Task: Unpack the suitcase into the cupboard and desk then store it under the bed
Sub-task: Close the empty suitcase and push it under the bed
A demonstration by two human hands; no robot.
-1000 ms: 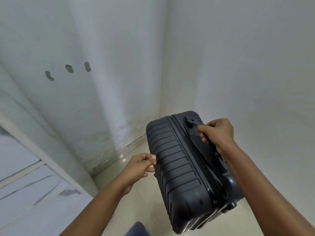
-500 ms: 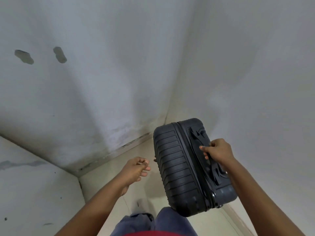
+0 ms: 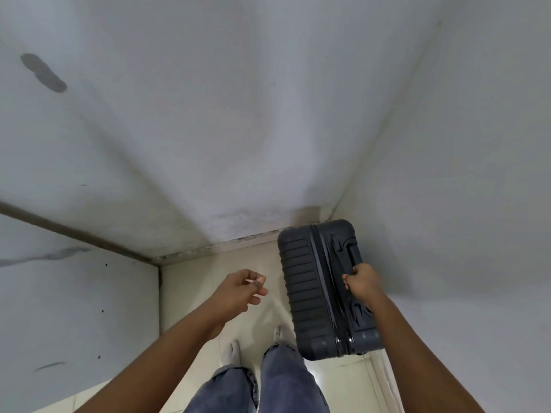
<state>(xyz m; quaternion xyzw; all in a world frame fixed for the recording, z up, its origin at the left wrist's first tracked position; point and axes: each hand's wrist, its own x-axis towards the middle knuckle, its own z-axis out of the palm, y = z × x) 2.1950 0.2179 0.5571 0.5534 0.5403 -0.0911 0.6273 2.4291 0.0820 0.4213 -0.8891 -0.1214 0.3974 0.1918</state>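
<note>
The dark ribbed suitcase (image 3: 320, 289) sits in the lower right of the frame, zipped closed, in the corner where two pale walls meet. The right hand (image 3: 362, 283) grips its side handle (image 3: 354, 257), fingers curled round the bar. Whether the case rests on the tiled floor (image 3: 193, 281) or hangs above it cannot be told. The left hand (image 3: 240, 290) is at lower centre, apart from the suitcase, holding nothing, its fingers loosely curled. Jeans-clad legs (image 3: 268, 383) and light shoes (image 3: 232, 353) show at the bottom. A white panel (image 3: 74, 308) fills the lower left, and a grey mark (image 3: 44, 73) shows on the wall at upper left.
</note>
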